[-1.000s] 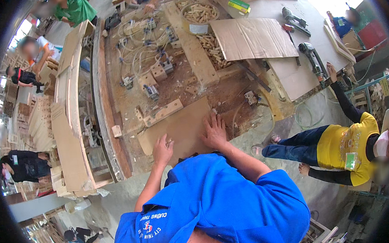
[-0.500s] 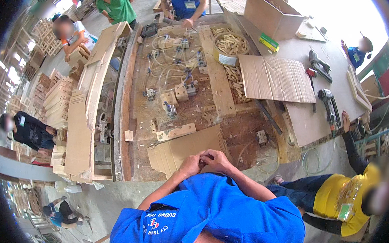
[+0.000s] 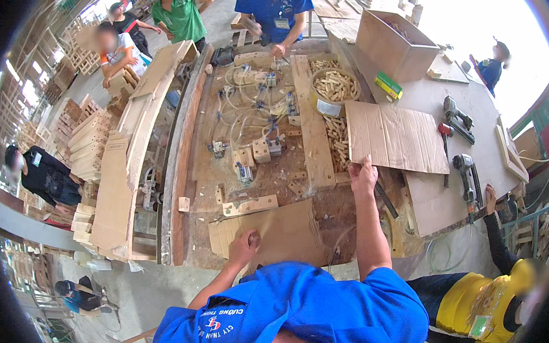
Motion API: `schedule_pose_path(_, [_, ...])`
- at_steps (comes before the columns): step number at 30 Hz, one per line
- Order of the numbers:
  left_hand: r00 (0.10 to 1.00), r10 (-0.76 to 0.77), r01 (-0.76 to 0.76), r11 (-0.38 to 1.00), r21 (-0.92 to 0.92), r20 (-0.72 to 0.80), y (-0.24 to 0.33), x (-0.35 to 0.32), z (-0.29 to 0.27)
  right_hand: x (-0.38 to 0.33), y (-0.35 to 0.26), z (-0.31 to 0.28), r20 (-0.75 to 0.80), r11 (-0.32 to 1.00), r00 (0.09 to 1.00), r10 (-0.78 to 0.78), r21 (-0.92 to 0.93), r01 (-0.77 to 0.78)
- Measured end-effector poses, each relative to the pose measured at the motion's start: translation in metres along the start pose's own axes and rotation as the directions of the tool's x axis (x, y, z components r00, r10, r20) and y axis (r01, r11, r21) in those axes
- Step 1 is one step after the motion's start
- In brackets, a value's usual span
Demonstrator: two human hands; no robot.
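Observation:
My left hand [image 3: 244, 242] rests with curled fingers on a flat piece of brown cardboard [image 3: 287, 233] lying at the near edge of the wooden workbench [image 3: 256, 172]. My right hand [image 3: 363, 174] is stretched forward and grips the near left corner of a larger corrugated cardboard sheet [image 3: 397, 137] that lies on the bench's right side. Small wooden blocks [image 3: 336, 134] are heaped just left of that sheet.
A round basket of wooden pieces [image 3: 335, 84], clamps with air hoses [image 3: 253, 110], a big cardboard box [image 3: 395, 44] and nail guns [image 3: 463, 168] sit on the bench. Curved plywood boards [image 3: 125, 173] lean at left. A person in yellow [image 3: 479, 285] crouches at right; others work at the far end.
My hands were together over the near cardboard; now the right hand has reached forward to the larger sheet's corner while the left stays on the near piece. My view has tilted up.

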State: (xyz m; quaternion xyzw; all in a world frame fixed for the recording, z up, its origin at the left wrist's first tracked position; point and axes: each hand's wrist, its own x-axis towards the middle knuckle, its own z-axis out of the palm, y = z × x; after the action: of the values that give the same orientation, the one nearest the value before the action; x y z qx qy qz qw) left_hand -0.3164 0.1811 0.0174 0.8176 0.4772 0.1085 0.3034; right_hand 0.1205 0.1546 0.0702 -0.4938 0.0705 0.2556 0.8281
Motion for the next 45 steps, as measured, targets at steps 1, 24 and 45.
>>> schedule_pose_path(1, [1.0, -0.009, 0.009, 1.0, 0.028, -0.002, 0.0, 0.001, 0.001, 0.002, 0.002, 0.001, -0.026, 0.998, 0.998, -0.058, -0.022, 0.057])
schedule_pose_path(24, [0.945, 0.079, -0.107, 0.992, -0.072, -0.318, -0.001, 0.005, 0.008, -0.04, 0.145, 0.338, 0.582, 0.761, 0.727, 0.364, -0.636, 0.128])
schedule_pose_path(45, [0.775, 0.15, 0.281, 0.789, -0.547, 0.614, 0.064, 0.045, 0.002, -0.167, 0.089, -0.032, 0.794, 0.587, 0.383, 0.472, -0.607, 0.535])
